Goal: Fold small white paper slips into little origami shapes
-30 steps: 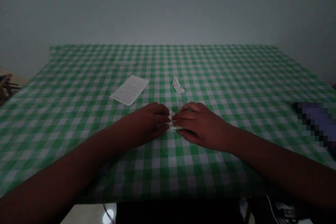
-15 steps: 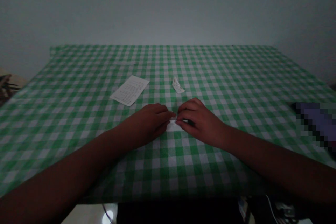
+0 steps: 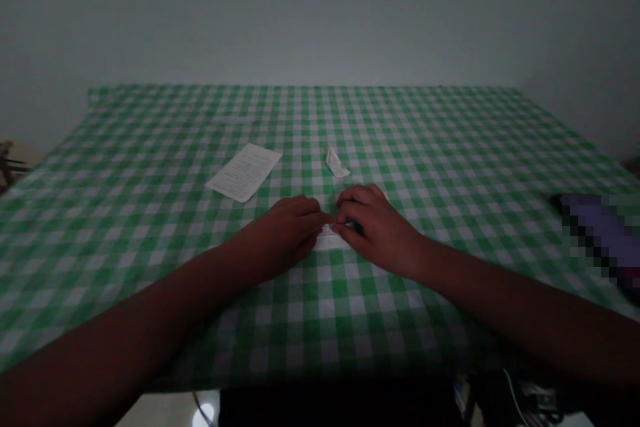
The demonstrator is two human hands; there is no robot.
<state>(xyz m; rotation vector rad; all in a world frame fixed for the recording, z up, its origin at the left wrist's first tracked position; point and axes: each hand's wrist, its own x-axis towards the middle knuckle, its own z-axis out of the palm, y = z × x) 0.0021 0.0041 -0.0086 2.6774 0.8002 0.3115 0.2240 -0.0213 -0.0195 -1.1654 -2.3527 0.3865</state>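
Observation:
A small white piece of paper (image 3: 327,237) lies on the checked cloth, mostly covered by my two hands. My left hand (image 3: 295,230) rests over its left part, fingers closed together and the index fingertip on the paper. From the other side, my right hand (image 3: 373,223) pinches the paper's right part between thumb and fingertips. The fingertips of both hands almost meet. Just beyond them sits a small folded paper piece (image 3: 337,163). Farther left, a printed sheet (image 3: 245,172) lies flat at a slant.
A green and white checked tablecloth (image 3: 310,320) covers the table up to a plain wall (image 3: 320,13). At the right edge lies a dark flat object (image 3: 600,230), partly blurred out. Under the table's front edge, a cable (image 3: 515,397) and some clutter show.
My right fingertips have shifted slightly on the white paper, closer to my left index finger. The whole view has moved a little; the other papers stay where they were.

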